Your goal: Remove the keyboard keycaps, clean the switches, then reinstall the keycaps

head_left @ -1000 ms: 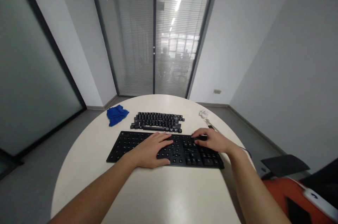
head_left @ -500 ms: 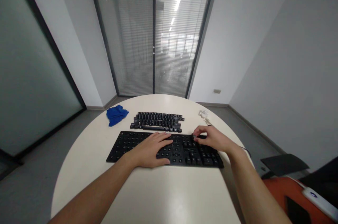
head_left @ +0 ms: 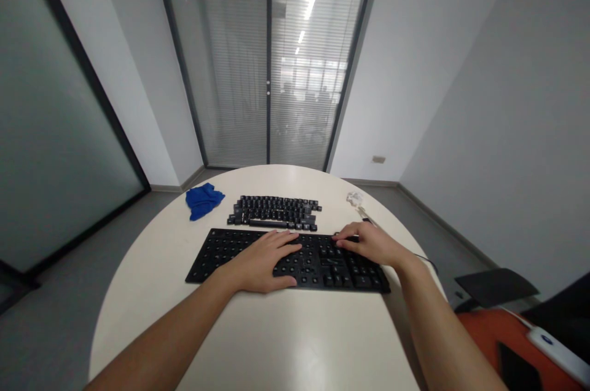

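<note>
A black keyboard (head_left: 313,265) lies on the table, its left and middle parts stripped to bare key posts, with keycaps on its right part. My left hand (head_left: 265,262) rests palm down across its middle, fingers spread, gripping nothing. At the top edge of the right part, my right hand (head_left: 369,242) has thumb and index finger close together against the keys. Whatever sits between those fingertips is hidden. Loose black keycaps (head_left: 276,209) are laid out in rows just beyond the keyboard.
A crumpled blue cloth (head_left: 203,200) lies at the table's far left. Toward the far right are a crumpled white wad (head_left: 354,198) and a thin tool (head_left: 363,214), partly behind my right hand. An orange chair seat (head_left: 488,335) stands beside the round white table (head_left: 295,335).
My right hand has shifted slightly and lowered, its fingertips drawing flatter against the keyboard's top edge; the small dark piece at them no longer shows clearly. My left hand has stayed put.
</note>
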Action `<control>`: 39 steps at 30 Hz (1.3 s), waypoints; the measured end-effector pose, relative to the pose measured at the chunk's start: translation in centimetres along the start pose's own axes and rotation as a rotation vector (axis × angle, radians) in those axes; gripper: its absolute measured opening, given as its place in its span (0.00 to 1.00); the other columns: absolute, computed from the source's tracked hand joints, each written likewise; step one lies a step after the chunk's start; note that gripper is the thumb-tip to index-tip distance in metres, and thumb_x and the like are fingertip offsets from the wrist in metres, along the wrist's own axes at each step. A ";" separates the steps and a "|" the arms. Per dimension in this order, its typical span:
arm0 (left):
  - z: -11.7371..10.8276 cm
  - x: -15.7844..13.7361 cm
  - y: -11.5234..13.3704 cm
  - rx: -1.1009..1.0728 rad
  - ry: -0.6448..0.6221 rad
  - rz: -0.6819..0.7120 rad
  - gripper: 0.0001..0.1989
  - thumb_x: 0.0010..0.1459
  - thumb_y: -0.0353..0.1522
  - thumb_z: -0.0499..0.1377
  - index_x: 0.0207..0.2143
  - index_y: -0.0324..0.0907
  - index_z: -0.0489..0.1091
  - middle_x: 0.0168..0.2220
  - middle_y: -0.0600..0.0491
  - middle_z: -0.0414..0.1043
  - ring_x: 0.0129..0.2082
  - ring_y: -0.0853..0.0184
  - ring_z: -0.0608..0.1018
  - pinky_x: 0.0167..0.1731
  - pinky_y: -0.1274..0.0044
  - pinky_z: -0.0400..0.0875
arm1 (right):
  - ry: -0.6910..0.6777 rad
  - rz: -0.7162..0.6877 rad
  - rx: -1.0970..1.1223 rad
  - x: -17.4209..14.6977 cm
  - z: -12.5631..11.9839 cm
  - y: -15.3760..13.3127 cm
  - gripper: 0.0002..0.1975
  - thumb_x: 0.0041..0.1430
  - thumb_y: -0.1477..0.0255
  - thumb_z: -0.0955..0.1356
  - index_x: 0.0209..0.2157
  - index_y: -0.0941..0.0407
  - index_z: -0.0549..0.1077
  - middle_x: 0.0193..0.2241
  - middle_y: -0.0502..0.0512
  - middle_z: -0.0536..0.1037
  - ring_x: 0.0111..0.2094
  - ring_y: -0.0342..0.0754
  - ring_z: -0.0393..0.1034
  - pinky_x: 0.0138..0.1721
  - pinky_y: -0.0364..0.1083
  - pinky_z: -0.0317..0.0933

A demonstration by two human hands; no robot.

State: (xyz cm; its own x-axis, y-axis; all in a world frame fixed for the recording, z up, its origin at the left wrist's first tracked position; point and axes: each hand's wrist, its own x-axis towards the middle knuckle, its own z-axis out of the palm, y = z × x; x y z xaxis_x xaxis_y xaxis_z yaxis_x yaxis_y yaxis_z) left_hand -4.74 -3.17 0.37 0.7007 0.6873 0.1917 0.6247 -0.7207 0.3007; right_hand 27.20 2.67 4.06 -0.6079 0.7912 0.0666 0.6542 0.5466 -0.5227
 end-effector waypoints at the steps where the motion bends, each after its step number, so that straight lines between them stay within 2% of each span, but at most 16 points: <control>1: 0.0 0.0 0.0 -0.005 0.003 0.000 0.37 0.58 0.49 0.61 0.66 0.46 0.58 0.70 0.47 0.50 0.69 0.52 0.55 0.68 0.59 0.47 | 0.003 0.013 -0.004 0.0 0.0 0.0 0.14 0.62 0.62 0.68 0.42 0.53 0.82 0.43 0.55 0.83 0.45 0.54 0.76 0.50 0.49 0.66; 13: -0.1 0.1 0.2 0.004 -0.018 -0.016 0.37 0.58 0.49 0.61 0.65 0.45 0.59 0.70 0.46 0.50 0.69 0.52 0.55 0.68 0.59 0.47 | 0.010 0.120 0.058 0.4 0.4 0.3 0.11 0.55 0.63 0.72 0.37 0.53 0.82 0.39 0.54 0.84 0.42 0.54 0.77 0.47 0.49 0.66; 18: 0.2 0.0 -0.1 -0.017 0.010 0.000 0.37 0.58 0.49 0.61 0.66 0.47 0.59 0.70 0.47 0.50 0.69 0.52 0.55 0.68 0.59 0.46 | -0.025 0.106 0.091 0.4 0.3 0.4 0.13 0.58 0.61 0.70 0.36 0.54 0.82 0.38 0.54 0.84 0.40 0.53 0.77 0.45 0.48 0.67; 22: 0.2 -0.1 -0.2 -0.023 0.018 0.011 0.37 0.58 0.49 0.61 0.66 0.47 0.58 0.70 0.47 0.50 0.69 0.52 0.55 0.68 0.59 0.46 | -0.038 0.155 0.118 0.5 0.3 0.1 0.13 0.57 0.61 0.70 0.36 0.54 0.82 0.37 0.54 0.84 0.38 0.53 0.77 0.43 0.47 0.67; 26: 0.2 -0.1 -0.1 -0.009 0.002 0.000 0.37 0.58 0.49 0.61 0.66 0.46 0.58 0.70 0.47 0.50 0.69 0.52 0.55 0.68 0.59 0.45 | 0.002 0.182 0.108 0.8 0.6 0.2 0.12 0.55 0.62 0.71 0.35 0.55 0.82 0.37 0.54 0.84 0.40 0.53 0.77 0.45 0.47 0.66; 31: 0.1 -0.2 -0.1 -0.019 0.017 0.011 0.37 0.58 0.49 0.61 0.66 0.47 0.58 0.70 0.47 0.50 0.69 0.52 0.55 0.68 0.59 0.46 | 0.032 0.120 0.142 1.0 0.9 0.9 0.13 0.53 0.60 0.72 0.33 0.55 0.82 0.40 0.56 0.82 0.43 0.53 0.75 0.48 0.49 0.65; 39: -0.1 -0.3 -0.1 -0.016 0.011 0.012 0.37 0.58 0.48 0.61 0.65 0.45 0.59 0.70 0.46 0.50 0.69 0.52 0.54 0.68 0.59 0.46 | -0.066 0.203 0.168 1.6 0.8 1.6 0.13 0.50 0.61 0.73 0.32 0.56 0.82 0.37 0.54 0.84 0.39 0.53 0.76 0.45 0.47 0.66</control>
State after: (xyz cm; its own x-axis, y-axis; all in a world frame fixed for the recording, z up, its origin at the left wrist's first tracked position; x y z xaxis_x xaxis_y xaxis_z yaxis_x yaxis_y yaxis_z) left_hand -5.05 -3.31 0.39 0.7039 0.6799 0.2057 0.6109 -0.7272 0.3130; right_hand 26.89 4.60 2.66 -0.5035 0.8574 -0.1064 0.6850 0.3211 -0.6539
